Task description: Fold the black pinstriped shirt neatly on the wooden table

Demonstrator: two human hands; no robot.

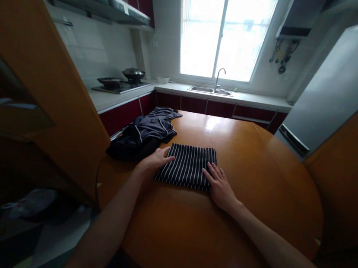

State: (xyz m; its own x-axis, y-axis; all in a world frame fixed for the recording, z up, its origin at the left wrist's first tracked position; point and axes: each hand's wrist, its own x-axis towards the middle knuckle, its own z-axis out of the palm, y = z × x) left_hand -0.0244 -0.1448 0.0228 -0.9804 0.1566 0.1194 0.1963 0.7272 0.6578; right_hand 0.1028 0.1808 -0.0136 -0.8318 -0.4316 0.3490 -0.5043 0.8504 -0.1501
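Observation:
A black cloth with white stripes (189, 168), folded into a neat rectangle, lies flat on the wooden table (250, 195). At its left edge rests my left hand (157, 159), thumb stretched over the fabric and fingers along the side. My right hand (220, 185) lies on the right edge with its fingers spread over the stripes. Neither hand grips the cloth. Just beyond my left hand is a loose heap of dark clothes (150, 130) with white piping, some grey and some black.
Behind the table run a counter with a sink (200, 89) and a stove (127, 87) carrying a lidded pan (133, 74) and another pan (110, 82). A refrigerator (338, 84) stands at the right. A wooden door panel (43, 69) borders the left side.

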